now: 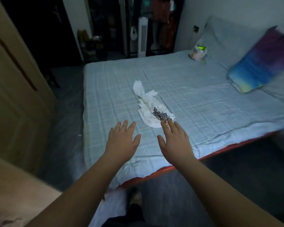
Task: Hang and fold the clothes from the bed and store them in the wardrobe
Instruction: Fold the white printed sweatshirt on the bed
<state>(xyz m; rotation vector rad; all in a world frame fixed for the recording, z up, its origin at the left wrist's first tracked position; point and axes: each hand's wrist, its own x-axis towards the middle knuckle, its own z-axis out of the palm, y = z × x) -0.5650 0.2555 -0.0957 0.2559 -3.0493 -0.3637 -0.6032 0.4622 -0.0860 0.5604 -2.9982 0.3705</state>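
A crumpled white garment [146, 102] with a black patterned print lies in the middle of the bed [195, 99], which has a pale blue checked sheet. My left hand [121, 141] hovers flat over the sheet just below and left of the garment, fingers straight and spread, holding nothing. My right hand [175, 141] reaches out flat as well, and its fingertips are at the garment's printed near end. The wardrobe door [15, 89], beige wood, stands at the left edge of the view.
A blue and purple pillow [259, 68] lies at the bed's right. A plastic bag [198, 51] sits at the far side near the wall. A dark clothes rack [162, 22] with hanging garments stands beyond the bed. My foot [135, 197] is on the floor by the red bed edge.
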